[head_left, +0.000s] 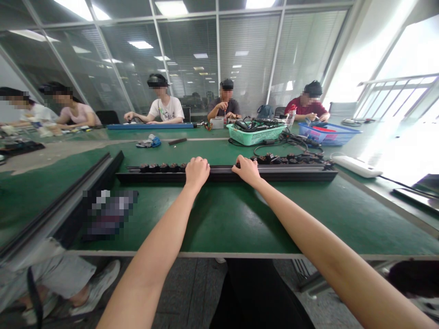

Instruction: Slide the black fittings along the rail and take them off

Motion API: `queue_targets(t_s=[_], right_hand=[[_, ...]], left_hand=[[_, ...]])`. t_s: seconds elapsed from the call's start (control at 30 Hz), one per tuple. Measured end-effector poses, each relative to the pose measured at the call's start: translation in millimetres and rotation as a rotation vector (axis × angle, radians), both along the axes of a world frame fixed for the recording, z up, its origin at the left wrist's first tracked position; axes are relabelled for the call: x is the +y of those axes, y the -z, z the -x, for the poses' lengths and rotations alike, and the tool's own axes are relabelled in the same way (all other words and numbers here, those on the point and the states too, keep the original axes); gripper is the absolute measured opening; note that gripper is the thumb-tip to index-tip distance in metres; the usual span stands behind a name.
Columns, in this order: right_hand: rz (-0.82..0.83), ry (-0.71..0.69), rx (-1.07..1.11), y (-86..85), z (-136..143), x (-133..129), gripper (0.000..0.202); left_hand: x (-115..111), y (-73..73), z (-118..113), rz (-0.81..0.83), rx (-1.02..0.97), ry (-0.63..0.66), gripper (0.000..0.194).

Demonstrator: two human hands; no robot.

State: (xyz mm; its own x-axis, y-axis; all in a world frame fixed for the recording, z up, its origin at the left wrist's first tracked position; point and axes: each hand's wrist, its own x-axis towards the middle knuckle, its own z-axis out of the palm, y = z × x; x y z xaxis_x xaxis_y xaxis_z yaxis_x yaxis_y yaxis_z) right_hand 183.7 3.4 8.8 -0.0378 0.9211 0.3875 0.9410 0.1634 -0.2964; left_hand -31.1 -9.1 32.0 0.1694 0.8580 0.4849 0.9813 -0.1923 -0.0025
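Observation:
A long black metal rail (226,176) with a channel along it lies crosswise on the green table in front of me. My left hand (198,173) is closed over the rail near its middle, fingers curled to the far side. To the left of that hand, several small black parts (164,167) with copper-coloured tops sit in a row along the rail. My right hand (248,171) is closed at the rail just right of centre. A small dark piece shows between its thumb and fingers. More black parts (291,158) lie bunched behind the rail's right half.
Another long black rail (85,196) lies at the left, near a pixelated dark item (111,217). Behind are a green basket (255,135) of cables, a blue basket (325,135) and a glove (149,141). A white power strip (356,165) lies right. Several people work across the table.

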Motion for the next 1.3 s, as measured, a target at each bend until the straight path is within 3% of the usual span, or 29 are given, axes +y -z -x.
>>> queue_targets(t_s=[0.43,0.7,1.3], right_hand=[[-0.007,0.038,0.023,1.8,-4,5,0.015],[-0.058,-0.009,-0.089,3.2,-11,3,0.02],[-0.1,0.004,0.002,10.4,-10,6,0.016]], left_hand=[[0,0.7,-1,-0.023,0.042,-0.019,0.031],[-1,0.8,-1,-0.018,0.03,-0.011,0.03],[-1,1.7,-1,-0.021,0.033,-0.008,0.03]])
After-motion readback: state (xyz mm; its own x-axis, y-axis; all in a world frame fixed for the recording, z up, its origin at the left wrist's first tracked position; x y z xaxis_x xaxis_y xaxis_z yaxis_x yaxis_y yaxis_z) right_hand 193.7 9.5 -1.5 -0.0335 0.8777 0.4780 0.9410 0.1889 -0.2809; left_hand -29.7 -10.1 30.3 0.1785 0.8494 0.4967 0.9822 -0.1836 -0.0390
